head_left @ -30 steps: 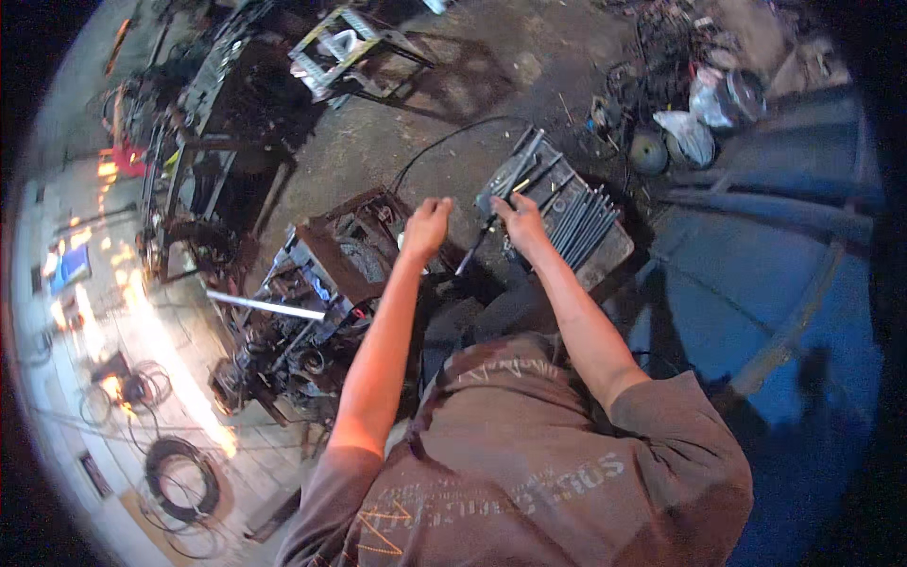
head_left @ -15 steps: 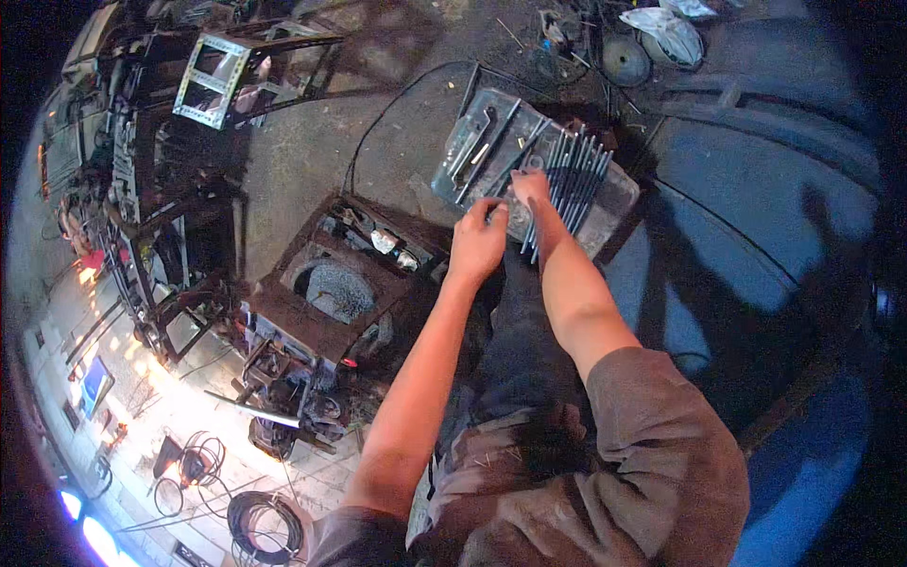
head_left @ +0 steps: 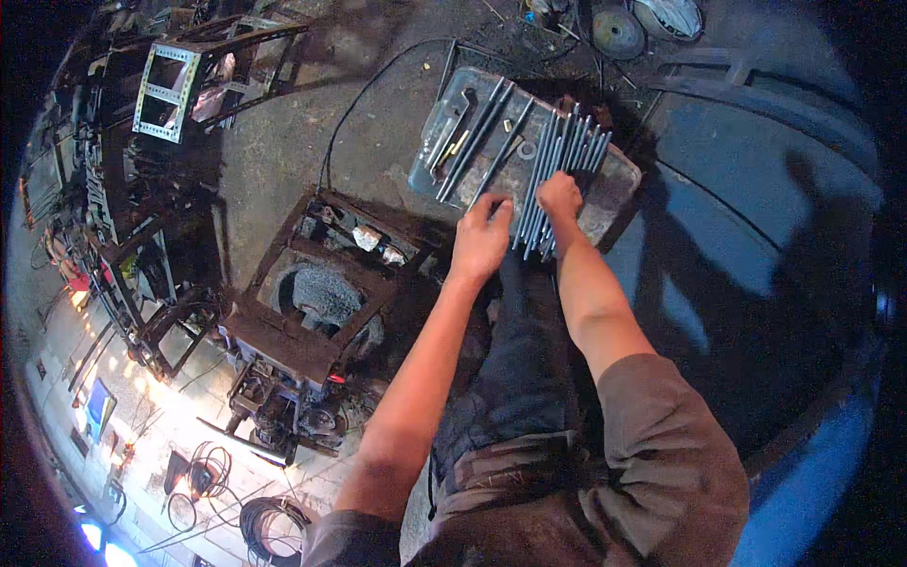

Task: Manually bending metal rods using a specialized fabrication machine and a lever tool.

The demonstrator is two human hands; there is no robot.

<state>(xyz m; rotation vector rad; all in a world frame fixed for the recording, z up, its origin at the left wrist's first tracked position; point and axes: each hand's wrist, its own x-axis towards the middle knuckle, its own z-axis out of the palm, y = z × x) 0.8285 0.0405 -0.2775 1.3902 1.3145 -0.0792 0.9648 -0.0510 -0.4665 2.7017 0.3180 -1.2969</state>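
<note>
Far left, a blue panel (head_left: 97, 406) stands on the bright floor; right of it you have a pale frame (head_left: 162, 92) dotted with small dark marks, too small to read, and a dark coiled cable (head_left: 272, 529); then comes a rusty brown machine (head_left: 283, 326) with grey material (head_left: 326, 291) in its round opening; next, the worn metal tray (head_left: 616, 181) holds a hooked tool (head_left: 461, 118) and slim rods (head_left: 473, 141); your left hand (head_left: 484, 236) is at the tray's near edge, fingers curled toward the thumb, and I cannot tell whether they grip anything; faint marks on your brown shirt (head_left: 520, 515) are too blurred to read; a ring washer (head_left: 526, 150) lies just left of the rod bundle (head_left: 553, 161), grey, straight, slender, slanted and uneven at the ends, on the tray's right half; your right hand (head_left: 559, 196) is over it, fingers bent, its grip hidden from me; a blue surface (head_left: 704, 241) fills the right side.
</note>
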